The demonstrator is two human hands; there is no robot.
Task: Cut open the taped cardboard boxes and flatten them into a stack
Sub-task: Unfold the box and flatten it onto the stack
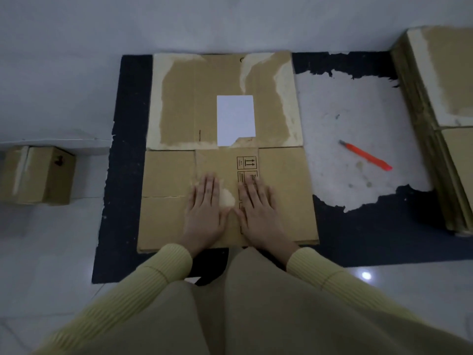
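Your left grip point(204, 211) and right grip point(259, 213) press flat-fingered on the flattened box point(284, 190): probably light, stiff; lift by edges.

- Down on the floor, a dark mat point(122, 175), near black, its left edge ragged and chipped.
- On the mat's right half there's a big worn patch point(340, 103): the dark surface is gone, rough white shows through, and the borders are torn and jagged.
- On that patch, a few small yellowish stains point(360, 165) and some dark specks.
- All around the mat, glossy pale floor tiles point(51, 252).
- A bright light glint point(366, 275) sits on the tile just off the mat's near edge, to the right.
- On the far side, a plain pale wall point(179, 21).
- At left, a low pale ledge point(51, 142) juts out.
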